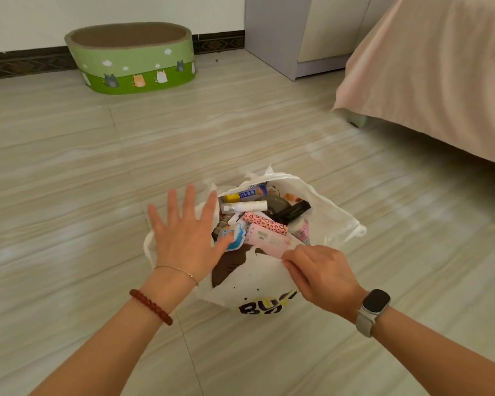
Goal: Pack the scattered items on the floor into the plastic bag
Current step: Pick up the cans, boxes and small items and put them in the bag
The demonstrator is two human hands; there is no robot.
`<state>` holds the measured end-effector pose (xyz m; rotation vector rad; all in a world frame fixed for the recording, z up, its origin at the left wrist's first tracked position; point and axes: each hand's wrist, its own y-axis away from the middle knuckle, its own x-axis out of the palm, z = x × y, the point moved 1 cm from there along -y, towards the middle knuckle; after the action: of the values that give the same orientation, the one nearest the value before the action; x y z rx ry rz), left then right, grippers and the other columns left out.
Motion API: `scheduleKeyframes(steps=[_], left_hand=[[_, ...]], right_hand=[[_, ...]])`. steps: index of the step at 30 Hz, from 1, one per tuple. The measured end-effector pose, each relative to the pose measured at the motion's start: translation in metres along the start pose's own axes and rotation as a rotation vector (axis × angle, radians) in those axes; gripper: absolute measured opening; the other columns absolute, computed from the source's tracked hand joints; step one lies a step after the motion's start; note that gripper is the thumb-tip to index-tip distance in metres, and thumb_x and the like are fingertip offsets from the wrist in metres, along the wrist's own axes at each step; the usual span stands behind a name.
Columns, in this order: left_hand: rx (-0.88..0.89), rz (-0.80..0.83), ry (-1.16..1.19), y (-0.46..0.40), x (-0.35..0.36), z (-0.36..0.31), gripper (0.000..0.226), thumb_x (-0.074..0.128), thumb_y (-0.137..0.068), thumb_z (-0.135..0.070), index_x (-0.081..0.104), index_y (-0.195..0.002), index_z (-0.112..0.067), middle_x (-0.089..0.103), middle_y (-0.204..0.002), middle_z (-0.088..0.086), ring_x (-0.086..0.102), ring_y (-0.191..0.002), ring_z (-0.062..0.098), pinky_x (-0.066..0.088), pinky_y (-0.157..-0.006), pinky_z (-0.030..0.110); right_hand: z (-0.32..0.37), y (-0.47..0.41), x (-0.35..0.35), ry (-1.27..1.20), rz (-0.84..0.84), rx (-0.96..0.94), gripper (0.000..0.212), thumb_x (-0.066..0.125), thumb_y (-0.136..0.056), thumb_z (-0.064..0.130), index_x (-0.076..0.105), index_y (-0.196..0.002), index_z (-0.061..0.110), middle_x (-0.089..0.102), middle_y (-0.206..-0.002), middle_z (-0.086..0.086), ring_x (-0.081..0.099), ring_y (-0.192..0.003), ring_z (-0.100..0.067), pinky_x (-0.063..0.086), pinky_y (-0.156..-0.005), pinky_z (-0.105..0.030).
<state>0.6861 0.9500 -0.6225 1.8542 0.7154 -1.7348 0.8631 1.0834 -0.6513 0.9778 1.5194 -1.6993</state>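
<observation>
White plastic bag point(257, 278) sits on the floor point(69, 167), lower centre of frame, mouth open, filled with small items: white spray bottle point(245, 207), pink leopard-print tube point(265, 222). Left hand point(183, 238) spread wide, flat over the bag's left edge. Right hand point(320, 270) pinches the near rim, apparently between thumb and fingers.

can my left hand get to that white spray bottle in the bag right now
Probably yes. The left hand is open and empty beside the bag, whose mouth gapes, and the white spray bottle lies on top of the pile with nothing over it.
</observation>
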Motion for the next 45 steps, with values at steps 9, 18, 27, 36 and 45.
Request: scheduleKeyframes(steps=[9, 18, 27, 36, 45], left_hand=[[-0.336, -0.01, 0.635, 0.003, -0.016, 0.024, 0.032, 0.045, -0.092, -0.032, 0.06, -0.075, -0.01, 0.06, -0.071, 0.013, 0.056, -0.079, 0.034, 0.04, -0.064, 0.034], [-0.367, 0.35, 0.372, 0.091, -0.126, 0.023, 0.053, 0.042, -0.091, -0.041, 0.031, -0.139, -0.022, 0.033, -0.146, 0.008, 0.035, -0.131, 0.028, 0.034, -0.103, 0.042], [-0.727, 0.148, 0.496, 0.25, -0.38, 0.114, 0.05, 0.048, -0.091, -0.028, 0.037, -0.137, -0.016, 0.034, -0.147, 0.012, 0.028, -0.137, 0.028, 0.022, -0.113, 0.047], [-1.156, -0.089, 0.662, 0.422, -0.537, 0.22, 0.043, 0.052, -0.089, -0.015, 0.045, -0.131, -0.007, 0.05, -0.131, 0.017, 0.049, -0.119, 0.033, 0.043, -0.097, 0.045], [-1.537, -0.221, 0.82, 0.486, -0.542, 0.286, 0.039, 0.049, -0.091, -0.016, 0.045, -0.129, -0.01, 0.052, -0.125, 0.014, 0.053, -0.111, 0.028, 0.041, -0.081, 0.03]], right_hand=[[0.003, -0.016, -0.021, -0.042, -0.03, 0.304, 0.028, 0.027, -0.097, 0.032, 0.046, -0.086, 0.016, 0.06, -0.062, -0.004, 0.051, -0.048, -0.02, 0.036, -0.047, -0.025], [0.086, -0.066, -0.129, -0.167, 0.802, 0.438, 0.037, 0.045, -0.092, 0.025, 0.053, -0.125, 0.013, 0.051, -0.134, -0.011, 0.041, -0.129, -0.031, 0.031, -0.107, -0.05], [0.236, -0.229, -0.319, -0.388, 0.91, 0.395, 0.038, 0.039, -0.095, 0.022, 0.047, -0.131, 0.011, 0.052, -0.134, -0.008, 0.042, -0.127, -0.026, 0.032, -0.108, -0.042], [0.418, -0.31, -0.424, -0.65, 1.137, 0.328, 0.036, 0.038, -0.096, 0.018, 0.045, -0.131, 0.016, 0.049, -0.135, -0.006, 0.047, -0.123, -0.021, 0.038, -0.102, -0.031], [0.515, -0.363, -0.398, -0.629, 1.298, 0.18, 0.033, 0.036, -0.096, 0.014, 0.048, -0.128, 0.013, 0.055, -0.127, -0.012, 0.053, -0.11, -0.025, 0.04, -0.097, -0.033]])
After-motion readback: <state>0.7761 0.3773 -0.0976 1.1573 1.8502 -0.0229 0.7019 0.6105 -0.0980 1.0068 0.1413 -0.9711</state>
